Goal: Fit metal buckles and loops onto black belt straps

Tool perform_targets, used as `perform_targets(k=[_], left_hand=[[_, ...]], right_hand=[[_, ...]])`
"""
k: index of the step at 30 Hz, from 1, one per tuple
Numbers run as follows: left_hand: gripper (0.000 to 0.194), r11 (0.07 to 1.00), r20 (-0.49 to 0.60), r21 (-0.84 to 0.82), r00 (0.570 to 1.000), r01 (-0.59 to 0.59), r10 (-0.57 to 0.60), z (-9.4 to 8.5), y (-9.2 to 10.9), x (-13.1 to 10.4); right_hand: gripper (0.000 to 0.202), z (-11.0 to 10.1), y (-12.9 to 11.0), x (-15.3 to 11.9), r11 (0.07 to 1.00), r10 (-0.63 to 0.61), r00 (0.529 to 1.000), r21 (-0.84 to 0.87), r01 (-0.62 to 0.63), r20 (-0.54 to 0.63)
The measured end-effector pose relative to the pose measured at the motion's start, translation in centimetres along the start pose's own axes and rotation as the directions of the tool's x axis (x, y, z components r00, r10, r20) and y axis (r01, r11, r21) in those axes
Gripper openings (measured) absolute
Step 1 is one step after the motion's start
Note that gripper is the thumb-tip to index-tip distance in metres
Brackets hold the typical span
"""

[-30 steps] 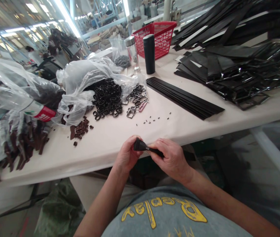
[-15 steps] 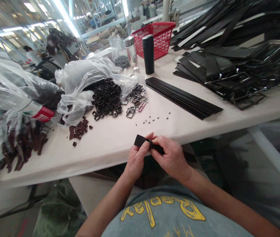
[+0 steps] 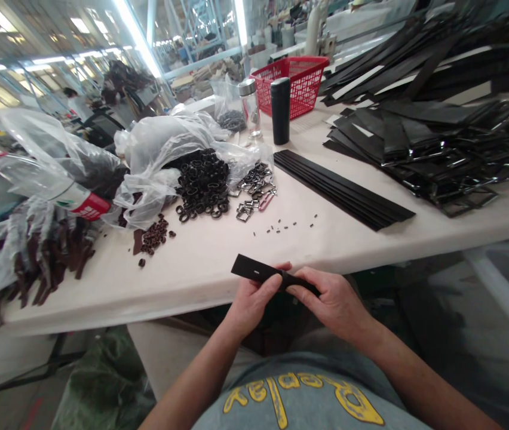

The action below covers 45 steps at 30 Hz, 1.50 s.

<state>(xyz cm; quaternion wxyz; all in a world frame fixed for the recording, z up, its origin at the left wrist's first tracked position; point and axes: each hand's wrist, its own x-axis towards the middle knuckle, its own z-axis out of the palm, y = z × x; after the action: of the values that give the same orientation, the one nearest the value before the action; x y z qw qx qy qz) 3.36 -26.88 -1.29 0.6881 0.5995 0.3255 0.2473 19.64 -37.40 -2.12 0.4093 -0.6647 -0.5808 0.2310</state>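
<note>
A black strap (image 3: pixel 248 267) with a small slot near its squared end is held over the table's front edge. My left hand (image 3: pixel 254 301) pinches it between thumb and fingers, with that end sticking out to the left. Close beside it, my right hand (image 3: pixel 333 301) grips the strap farther along. A dark band, seemingly a loop, crosses the strap between my thumbs; my fingers partly hide it. Beyond my hands several tiny metal pieces (image 3: pixel 278 228) lie scattered. Farther back are a pile of black loops (image 3: pixel 203 182) and some metal buckles (image 3: pixel 254 188).
Black strips (image 3: pixel 344 188) lie side by side right of centre. Behind stand a black tumbler (image 3: pixel 280 112), a clear bottle (image 3: pixel 250 110) and a red basket (image 3: pixel 306 89). Buckled black straps (image 3: pixel 451 146) pile up at right. Brown loops (image 3: pixel 155 236) and plastic bags (image 3: pixel 160 134) are at left.
More of the strap's slotted end now shows past my left thumb, and the slot has come into view. My right hand has shifted rightward along with the strap. The camera view has tilted slightly.
</note>
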Motion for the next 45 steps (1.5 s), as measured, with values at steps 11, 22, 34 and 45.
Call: perform_targets(k=[11, 22, 34, 45], left_hand=[[0.040, 0.993, -0.158, -0.119, 0.986, 0.025, -0.043, -0.5, 1.1, 0.4], [0.038, 0.987, -0.069, -0.154, 0.996, 0.040, -0.051, -1.1, 1.1, 1.0], [0.019, 0.291, 0.077, 0.935, 0.918, -0.202, 0.389, -7.2, 4.0, 11.8], [0.010, 0.171, 0.132, 0.964, 0.926, -0.203, 0.354, -7.6, 3.1, 11.3]], right_hand=[[0.037, 0.0, -0.9, 0.6, 0.989, -0.100, 0.988, -0.117, 0.086, -0.117], [0.020, 1.8, -0.3, 1.2, 0.955, -0.262, 0.944, -0.196, 0.222, -0.203], [0.011, 0.8, 1.0, 0.8, 0.975, -0.170, 0.959, -0.180, 0.130, -0.228], [0.013, 0.3, 2.3, 0.6, 0.977, -0.140, 0.943, -0.199, 0.081, -0.302]])
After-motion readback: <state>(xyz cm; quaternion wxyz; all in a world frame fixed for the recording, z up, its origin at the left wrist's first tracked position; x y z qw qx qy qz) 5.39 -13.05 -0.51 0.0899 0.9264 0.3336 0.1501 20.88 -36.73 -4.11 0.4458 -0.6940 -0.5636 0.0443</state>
